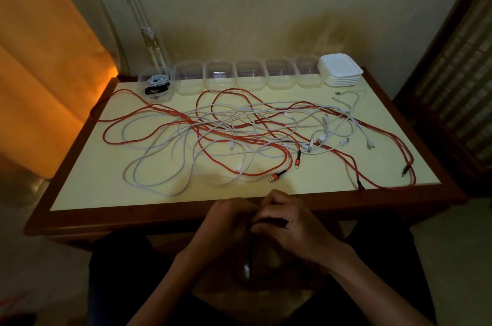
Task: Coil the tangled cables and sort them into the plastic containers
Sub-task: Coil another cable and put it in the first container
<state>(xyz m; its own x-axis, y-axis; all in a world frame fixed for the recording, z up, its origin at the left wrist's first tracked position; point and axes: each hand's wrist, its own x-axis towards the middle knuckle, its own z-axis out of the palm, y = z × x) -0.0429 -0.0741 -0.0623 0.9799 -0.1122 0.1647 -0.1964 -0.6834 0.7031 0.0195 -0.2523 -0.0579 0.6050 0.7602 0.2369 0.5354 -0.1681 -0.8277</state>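
A tangle of red cables and white cables sprawls over the pale table top. Several clear plastic containers line the back edge; the leftmost container holds coiled white and black cables. Below the table's front edge, my left hand and my right hand are pressed together with curled fingers around a dark cable. Its white plug end hangs beneath the hands.
A stack of white lids sits at the back right beside the containers. The table has a brown wooden rim. An orange curtain hangs on the left and a dark woven cabinet stands on the right.
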